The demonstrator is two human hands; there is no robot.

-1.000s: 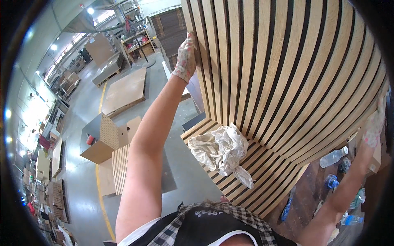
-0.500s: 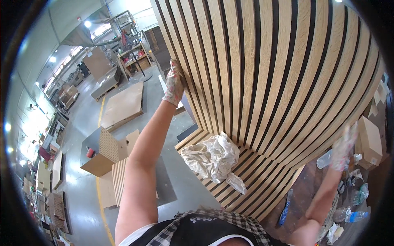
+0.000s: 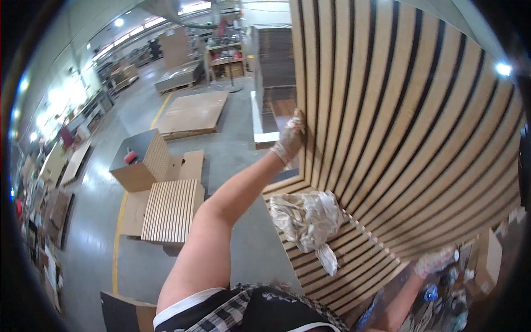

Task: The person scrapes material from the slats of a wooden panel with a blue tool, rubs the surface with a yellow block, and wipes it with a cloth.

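Note:
A large slatted wood panel, pale with dark grooves, leans upright before me. My left hand, in a patterned white glove, grips its left edge. A second slatted panel lies flat at its foot. On the flat panel sits a crumpled whitish cloth, one end trailing toward me. My right hand, gloved too, is low by the upright panel's bottom right corner. Its fingers are blurred, and a small round white end shows beside them; I cannot make out whether it holds something.
Beside my right hand stand a cardboard box and plastic bottles in clutter. On the floor to the left are a box-shaped piece and a striped slatted piece. Flat boards lie farther back, near dark stacked panels.
My view has turned left, so the scene has shifted right. My right hand has come down along the panel's right side. The left hand keeps its grip on the left edge.

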